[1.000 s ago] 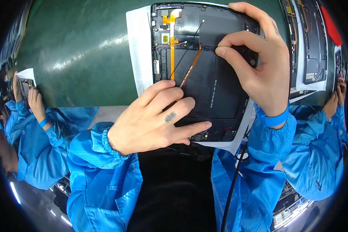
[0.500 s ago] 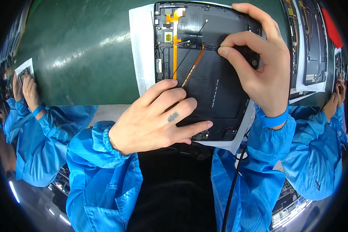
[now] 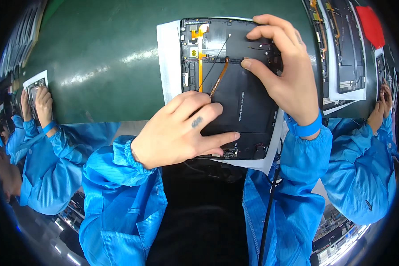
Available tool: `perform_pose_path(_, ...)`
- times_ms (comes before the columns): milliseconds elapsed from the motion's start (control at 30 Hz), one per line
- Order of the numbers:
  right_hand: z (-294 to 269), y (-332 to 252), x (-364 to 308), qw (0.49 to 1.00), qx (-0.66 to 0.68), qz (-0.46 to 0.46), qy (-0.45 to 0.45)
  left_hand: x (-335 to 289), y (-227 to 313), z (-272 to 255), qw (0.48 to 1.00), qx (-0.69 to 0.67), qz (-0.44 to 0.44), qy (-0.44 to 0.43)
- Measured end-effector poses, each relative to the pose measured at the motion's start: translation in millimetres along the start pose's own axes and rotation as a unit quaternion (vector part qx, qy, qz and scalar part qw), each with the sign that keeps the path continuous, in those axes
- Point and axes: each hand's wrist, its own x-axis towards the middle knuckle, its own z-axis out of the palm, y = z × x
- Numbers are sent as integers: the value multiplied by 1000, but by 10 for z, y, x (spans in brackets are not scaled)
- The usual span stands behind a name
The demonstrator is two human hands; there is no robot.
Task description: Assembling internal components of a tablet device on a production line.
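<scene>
An opened black tablet housing (image 3: 252,106) lies in front of me, its inner side up. An orange flat ribbon cable (image 3: 201,66) runs along its left part. A narrower brown flex cable (image 3: 220,77) and a thin black wire (image 3: 215,62) slant across the middle. My left hand (image 3: 181,126) rests palm down over the lower left of the housing, index finger stretched out, other fingers bent near the cable ends. My right hand (image 3: 288,73) is open at the upper right, thumb and fingers apart, thumb tip on the housing, fingertips near its top edge.
A white sheet (image 3: 167,62) lies under the housing on the green table (image 3: 106,57). More opened housings (image 3: 348,48) on white sheets and a red piece (image 3: 370,26) are at the right. Co-workers in blue, one at left (image 3: 53,164), handle devices on both sides.
The housing now appears lower and slightly left in view. My right thumb and index finger, close together before, have spread apart. My left hand stays on the housing.
</scene>
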Motion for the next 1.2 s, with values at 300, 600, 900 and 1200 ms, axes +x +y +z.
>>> perform_pose_path(300,5,111,-25,999,24,-36,30,200,-185,-27,998,33,20,41)
perform_pose_path(600,46,88,-27,998,26,-23,45,492,-335,-43,979,175,-38,98)
perform_pose_path(900,62,86,-37,998,26,-9,55,510,-322,23,976,182,-57,109)
perform_pose_path(1200,18,111,-72,998,19,-1,58,-63,-55,-265,986,-157,-56,32)
